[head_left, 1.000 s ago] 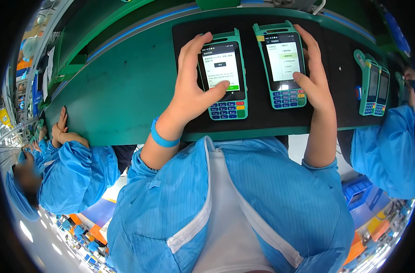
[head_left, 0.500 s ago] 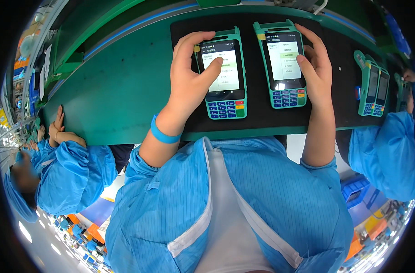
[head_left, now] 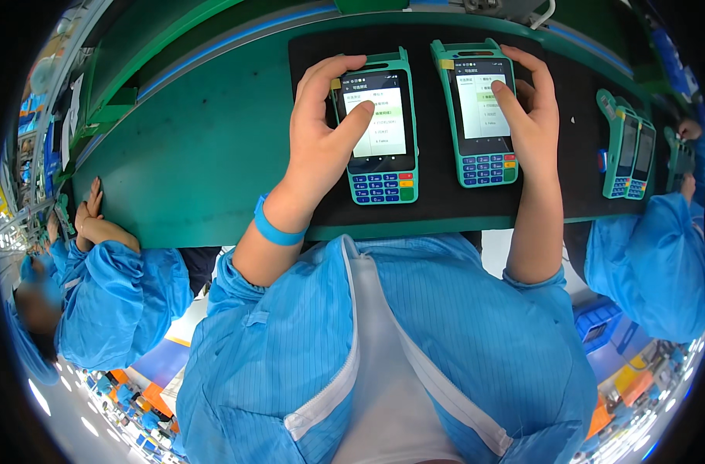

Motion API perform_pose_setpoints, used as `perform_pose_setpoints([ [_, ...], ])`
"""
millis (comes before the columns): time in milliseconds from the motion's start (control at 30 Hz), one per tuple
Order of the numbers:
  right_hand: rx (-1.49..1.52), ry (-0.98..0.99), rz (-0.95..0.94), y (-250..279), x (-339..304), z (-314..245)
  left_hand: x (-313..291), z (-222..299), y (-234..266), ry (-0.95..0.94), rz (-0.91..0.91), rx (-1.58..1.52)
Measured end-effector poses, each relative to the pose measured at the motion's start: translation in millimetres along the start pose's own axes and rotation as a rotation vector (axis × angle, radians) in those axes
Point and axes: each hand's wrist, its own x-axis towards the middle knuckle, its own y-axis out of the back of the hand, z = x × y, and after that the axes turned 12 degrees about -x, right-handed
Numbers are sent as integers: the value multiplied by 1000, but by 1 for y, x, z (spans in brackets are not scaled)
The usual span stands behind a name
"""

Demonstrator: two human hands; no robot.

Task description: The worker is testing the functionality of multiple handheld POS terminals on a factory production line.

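Two teal handheld payment terminals lie side by side on a black mat (head_left: 438, 209), screens lit with a list menu. My left hand (head_left: 318, 131) is wrapped round the left edge of the left terminal (head_left: 385, 185). Its thumb rests over the middle of that screen, fingers curled at the top edge. Around the right edge of the right terminal (head_left: 488, 166) my right hand (head_left: 534, 116) is closed, its thumb on the upper right of the screen. Both terminals show blue number keys with red, yellow and green ones. A blue band (head_left: 277, 224) circles my left wrist.
Two more terminals (head_left: 629, 155) stand close together at the right of the mat. Beyond them a co-worker's hand (head_left: 688, 130) is by another device. To the left, another person's hand (head_left: 95, 203) rests at the end of the green bench (head_left: 190, 155).
My right thumb has moved up and left over the right screen. My left hand stays nearly in place. The co-worker's hand and the device at far right have shifted slightly.
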Motion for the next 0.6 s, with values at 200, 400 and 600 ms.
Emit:
perform_pose_setpoints([
  [200, 24, 49, 13, 1, -1, 0, -2, -3, -1, -29, -9, 9],
  [400, 37, 53, 3, 1, 0, -1, -2, 0, 2, -69, -70, 113],
  [600, 141, 75, -44, 3, -2, 5, -2, -2, 6, -86, -65, 109],
])
